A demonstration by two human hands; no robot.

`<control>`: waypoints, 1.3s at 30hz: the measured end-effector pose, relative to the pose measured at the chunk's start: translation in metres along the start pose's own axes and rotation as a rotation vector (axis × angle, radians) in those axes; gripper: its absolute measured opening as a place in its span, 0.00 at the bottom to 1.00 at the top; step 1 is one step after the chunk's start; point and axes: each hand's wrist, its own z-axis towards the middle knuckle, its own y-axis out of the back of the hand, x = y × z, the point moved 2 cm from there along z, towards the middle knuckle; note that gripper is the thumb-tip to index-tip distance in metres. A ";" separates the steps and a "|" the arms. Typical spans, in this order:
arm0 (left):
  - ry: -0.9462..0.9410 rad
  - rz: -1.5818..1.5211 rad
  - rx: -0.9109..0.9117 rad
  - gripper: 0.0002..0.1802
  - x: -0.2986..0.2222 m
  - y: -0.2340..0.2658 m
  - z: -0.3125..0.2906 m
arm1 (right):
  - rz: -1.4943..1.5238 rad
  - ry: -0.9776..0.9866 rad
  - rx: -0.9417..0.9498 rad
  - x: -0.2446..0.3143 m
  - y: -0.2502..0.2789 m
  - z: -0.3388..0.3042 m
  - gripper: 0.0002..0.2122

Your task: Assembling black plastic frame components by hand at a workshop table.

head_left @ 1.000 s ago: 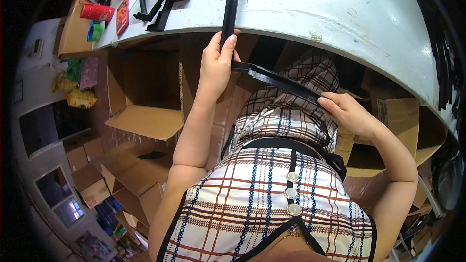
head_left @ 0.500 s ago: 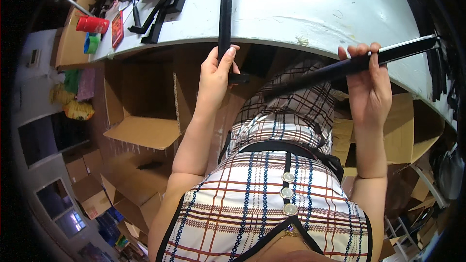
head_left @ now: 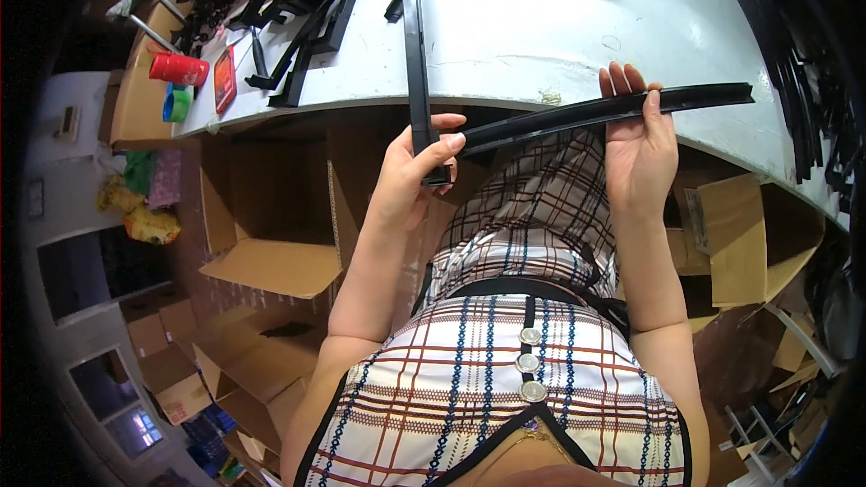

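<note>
My left hand (head_left: 417,162) is closed around the lower end of a long black strip (head_left: 414,45), which stretches away over the white table. A short black corner piece sits at that strip's near end, partly hidden by my fingers. In my right hand (head_left: 639,140), a second black channel strip (head_left: 568,117) is pinched between thumb and fingers. It lies crosswise, with its left end against or very near the first strip at my left fingertips; whether the two are joined I cannot tell.
Black strips (head_left: 338,13) lie piled at the table's far left, and more (head_left: 798,117) along its right edge. Near the left corner are a red cup (head_left: 179,69), a green tape roll (head_left: 177,105) and a red phone-like object (head_left: 225,79). Open cardboard boxes (head_left: 271,266) stand below the white table (head_left: 505,54).
The right-hand strip has swung level and moved left, bringing its end up to the left hand. My left hand and its strip have come slightly nearer to me.
</note>
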 end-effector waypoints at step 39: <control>-0.245 0.364 -0.242 0.15 0.003 0.045 0.012 | -1.018 -1.414 0.760 -0.011 0.041 -0.045 0.23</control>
